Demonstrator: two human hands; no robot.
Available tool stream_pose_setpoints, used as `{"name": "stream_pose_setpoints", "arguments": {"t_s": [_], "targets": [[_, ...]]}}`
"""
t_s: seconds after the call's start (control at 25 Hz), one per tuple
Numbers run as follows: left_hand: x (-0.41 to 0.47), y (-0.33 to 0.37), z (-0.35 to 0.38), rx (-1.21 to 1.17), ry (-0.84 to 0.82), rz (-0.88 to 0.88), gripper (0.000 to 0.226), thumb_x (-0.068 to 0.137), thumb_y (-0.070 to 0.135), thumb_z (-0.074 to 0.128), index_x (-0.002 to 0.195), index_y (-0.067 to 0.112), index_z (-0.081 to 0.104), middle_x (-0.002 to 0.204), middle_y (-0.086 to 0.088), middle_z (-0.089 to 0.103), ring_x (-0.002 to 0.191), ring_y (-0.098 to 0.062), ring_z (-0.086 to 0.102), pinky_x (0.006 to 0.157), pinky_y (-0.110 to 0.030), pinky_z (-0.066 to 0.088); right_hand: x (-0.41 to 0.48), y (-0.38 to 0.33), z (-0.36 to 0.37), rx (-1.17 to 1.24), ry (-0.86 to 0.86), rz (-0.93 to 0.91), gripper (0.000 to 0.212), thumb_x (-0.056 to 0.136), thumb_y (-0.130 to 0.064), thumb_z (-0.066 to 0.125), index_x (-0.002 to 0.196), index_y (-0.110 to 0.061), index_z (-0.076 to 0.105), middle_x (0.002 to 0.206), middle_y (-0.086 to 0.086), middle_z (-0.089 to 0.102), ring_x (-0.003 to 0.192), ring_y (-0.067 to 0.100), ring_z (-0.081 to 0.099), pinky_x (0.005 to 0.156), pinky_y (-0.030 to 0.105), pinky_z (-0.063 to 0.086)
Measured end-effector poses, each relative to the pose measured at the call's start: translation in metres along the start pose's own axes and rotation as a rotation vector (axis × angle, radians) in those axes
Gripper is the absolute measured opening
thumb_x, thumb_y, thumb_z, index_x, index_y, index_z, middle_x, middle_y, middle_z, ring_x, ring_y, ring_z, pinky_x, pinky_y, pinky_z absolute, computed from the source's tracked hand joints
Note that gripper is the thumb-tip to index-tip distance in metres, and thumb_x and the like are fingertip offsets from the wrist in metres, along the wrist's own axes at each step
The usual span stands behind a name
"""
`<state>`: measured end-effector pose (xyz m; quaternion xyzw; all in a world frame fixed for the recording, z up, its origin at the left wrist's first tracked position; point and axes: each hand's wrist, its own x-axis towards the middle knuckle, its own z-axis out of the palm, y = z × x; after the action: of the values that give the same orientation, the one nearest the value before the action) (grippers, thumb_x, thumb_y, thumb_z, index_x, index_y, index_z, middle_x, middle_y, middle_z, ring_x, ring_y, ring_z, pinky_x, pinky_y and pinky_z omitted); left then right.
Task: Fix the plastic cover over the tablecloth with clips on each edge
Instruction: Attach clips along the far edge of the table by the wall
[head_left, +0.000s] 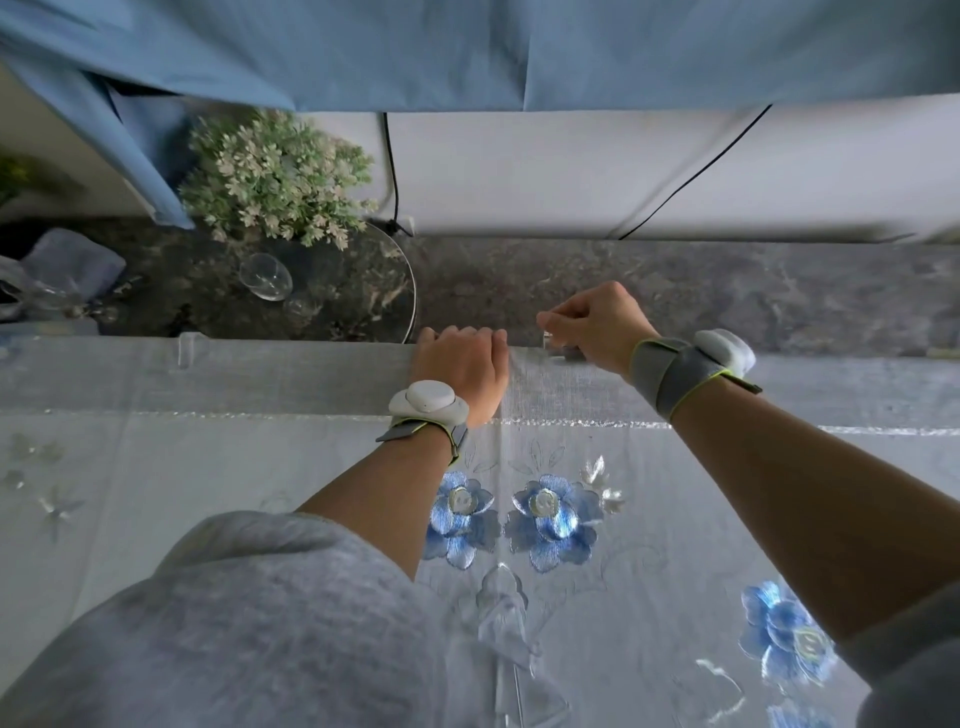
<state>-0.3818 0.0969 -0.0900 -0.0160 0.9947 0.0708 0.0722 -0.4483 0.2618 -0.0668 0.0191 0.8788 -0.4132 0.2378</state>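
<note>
Gripping the far edge, the left hand (460, 364) curls over plastic cover (291, 374) and tablecloth (550, 514); at its 3 o'clock, the right hand (597, 325) pinches a clear clip (551, 347).

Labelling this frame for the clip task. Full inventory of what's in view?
tablecloth: one, white with blue flowers, on the table
plastic cover: one, clear, over the tablecloth
held clip: one, clear, at the far edge
fitted clip: one, clear, far edge, left
plant: one, pale green, beyond the table, left
round glass table: one, clear, beyond the far edge
glass: at least one, clear, on the round glass table
curtain: blue, top
cables: two, black, against the white wall
floor: grey marble
wristbands: two, grey and white
left hand: fingers curled over the far edge, holds the plastic cover
right hand: pinches the held clip
</note>
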Motion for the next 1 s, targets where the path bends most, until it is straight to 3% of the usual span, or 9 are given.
{"name": "stream_pose_setpoints", "arguments": {"t_s": [0.08, 0.2, 0.28, 0.4, 0.6, 1.0], "targets": [[-0.0011, 0.0007, 0.0005, -0.001, 0.008, -0.001, 0.049, 0.102, 0.036, 0.02, 0.076, 0.017, 0.057, 0.078, -0.002, 0.066, 0.072, -0.024, 0.058, 0.082, -0.04, 0.038, 0.0024, 0.0015, -0.0013, -0.045, -0.02, 0.013, 0.026, 0.085, -0.042, 0.068, 0.083, -0.017, 0.076, 0.068, -0.003, 0.068, 0.058, 0.009, 0.058, 0.057, 0.021, 0.05], [-0.0005, 0.0006, 0.0002, 0.003, 0.007, -0.002, 0.05, 0.102, 0.037, 0.02, 0.078, 0.016, 0.059, 0.079, -0.002, 0.066, 0.074, -0.024, 0.059, 0.083, -0.039, 0.039, 0.0062, 0.0032, -0.0047, -0.036, -0.045, 0.037, 0.039, 0.089, -0.041, 0.063, 0.086, -0.004, 0.074, 0.064, 0.006, 0.06, 0.054, 0.016, 0.05, 0.054, 0.028, 0.049], [-0.0005, 0.0005, -0.0002, 0.006, 0.007, -0.002, 0.051, 0.102, 0.037, 0.02, 0.079, 0.016, 0.06, 0.08, -0.002, 0.067, 0.074, -0.024, 0.06, 0.083, -0.04, 0.039, 0.0049, 0.0064, -0.0062, 0.015, -0.058, 0.024, 0.029, 0.089, -0.036, 0.065, 0.085, -0.009, 0.076, 0.073, 0.009, 0.07, 0.062, 0.021, 0.063, 0.065, 0.034, 0.059], [-0.0011, 0.0004, -0.0013, 0.001, 0.004, 0.004, 0.051, 0.102, 0.036, 0.02, 0.08, 0.015, 0.061, 0.081, -0.002, 0.067, 0.075, -0.024, 0.059, 0.084, -0.04, 0.039, -0.0004, 0.0086, -0.0067, 0.066, -0.053, -0.019, 0.015, 0.088, -0.028, 0.067, 0.083, -0.018, 0.076, 0.079, 0.004, 0.073, 0.075, 0.019, 0.072, 0.075, 0.03, 0.06], [-0.0018, 0.0011, -0.0008, 0.013, -0.005, 0.007, 0.05, 0.102, 0.036, 0.021, 0.08, 0.015, 0.06, 0.082, -0.003, 0.067, 0.076, -0.025, 0.06, 0.083, -0.039, 0.038, 0.0041, 0.0051, -0.0079, -0.113, -0.109, -0.017, 0.025, 0.089, -0.035, 0.065, 0.077, -0.016, 0.076, 0.067, 0.0, 0.068, 0.051, 0.005, 0.05, 0.052, 0.018, 0.043], [-0.0018, 0.0006, -0.0014, 0.006, 0.008, 0.005, 0.049, 0.102, 0.036, 0.021, 0.075, 0.016, 0.056, 0.079, -0.004, 0.066, 0.076, -0.026, 0.06, 0.082, -0.04, 0.039, 0.0023, 0.0026, -0.0098, -0.23, -0.184, -0.02, 0.024, 0.091, -0.032, 0.063, 0.084, -0.014, 0.077, 0.058, -0.001, 0.06, 0.036, 0.002, 0.041, 0.047, 0.019, 0.04]]}}
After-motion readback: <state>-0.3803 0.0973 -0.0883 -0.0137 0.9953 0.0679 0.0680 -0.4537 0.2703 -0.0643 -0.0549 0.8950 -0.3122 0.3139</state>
